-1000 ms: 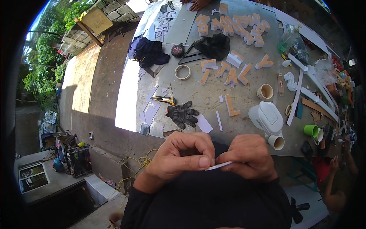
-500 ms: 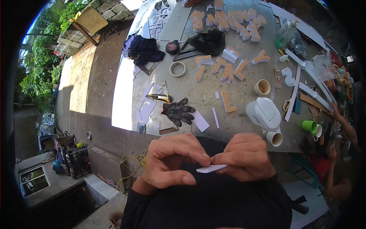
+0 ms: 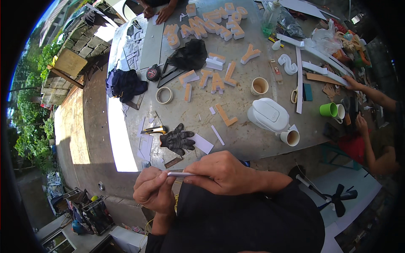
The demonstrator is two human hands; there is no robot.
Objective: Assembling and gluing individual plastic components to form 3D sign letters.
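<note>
A small flat white strip (image 3: pixel 180 173) is held level in front of my chest, just off the table's near edge. My left hand (image 3: pixel 154 189) pinches its left end between thumb and fingertips. From the other side, my right hand (image 3: pixel 225 173) grips it with the thumb below and the fingers above. Beyond the hands lie a dark grey work glove (image 3: pixel 178 139), a white rectangular offcut (image 3: pixel 201 143) and a thin white strip (image 3: pixel 217 135). A yellow and black utility knife (image 3: pixel 153 130) rests left of the glove.
Block letters (image 3: pixel 217 80) with orange-brown faces cover the metal table's middle and far side. A lidded white container (image 3: pixel 268 114) and paper cups (image 3: pixel 290 137) stand to the right, tape roll (image 3: pixel 164 95) to the left. Other people's hands (image 3: pixel 166 14) are at the far and right edges.
My view has swung, so the table sits further left. My left thumb, apart from the strip before, now closes on its end; both hands have moved left with it.
</note>
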